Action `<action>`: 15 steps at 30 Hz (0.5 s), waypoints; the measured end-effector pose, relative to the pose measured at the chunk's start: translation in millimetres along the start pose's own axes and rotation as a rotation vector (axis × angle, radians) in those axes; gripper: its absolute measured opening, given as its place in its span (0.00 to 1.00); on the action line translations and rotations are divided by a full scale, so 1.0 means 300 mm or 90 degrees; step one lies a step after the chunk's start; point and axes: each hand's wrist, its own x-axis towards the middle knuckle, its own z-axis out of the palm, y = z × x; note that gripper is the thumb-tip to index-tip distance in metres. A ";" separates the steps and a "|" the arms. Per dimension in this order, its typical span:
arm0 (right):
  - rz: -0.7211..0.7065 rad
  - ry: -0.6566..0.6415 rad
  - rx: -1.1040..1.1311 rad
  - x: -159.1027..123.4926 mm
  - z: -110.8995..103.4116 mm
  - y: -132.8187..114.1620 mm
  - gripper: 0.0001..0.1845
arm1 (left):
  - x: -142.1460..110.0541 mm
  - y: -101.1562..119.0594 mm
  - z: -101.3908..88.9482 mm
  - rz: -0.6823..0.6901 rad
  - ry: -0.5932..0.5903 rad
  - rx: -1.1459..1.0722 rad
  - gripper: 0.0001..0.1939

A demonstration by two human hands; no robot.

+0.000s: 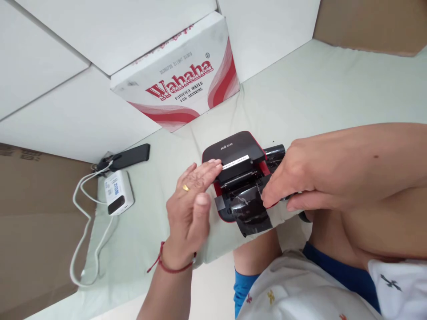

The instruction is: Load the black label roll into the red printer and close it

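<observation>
A small black and red receipt printer [230, 149] lies near the front edge of the covered table. Its top carries light lettering, and a pale strip and a thin roller bar show across its middle. A glossy black cover [251, 209] extends from its near side, over the table edge. My left hand [191, 200] rests against the printer's left side, fingers stretched out, thumb apart. My right hand [293, 182] closes on the right part of the cover, its fingertips pressed there. Behind this hand a black cylindrical piece [274, 152] sticks out, partly hidden.
A white and red water carton [180, 80] stands against the white panels at the back. To the left lie a white power bank [118, 193] with a white cable [75, 222] and a black phone-like object [133, 156]. Brown cardboard [43, 231] stands at the left, more [370, 26] at upper right.
</observation>
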 end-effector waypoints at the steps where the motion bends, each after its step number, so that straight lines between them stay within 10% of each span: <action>1: -0.030 -0.028 0.018 0.000 -0.008 0.000 0.09 | -0.009 0.006 -0.008 0.007 -0.030 0.037 0.21; 15: -0.069 -0.035 0.015 0.007 -0.003 0.004 0.13 | -0.023 -0.003 0.016 0.127 -0.075 0.170 0.26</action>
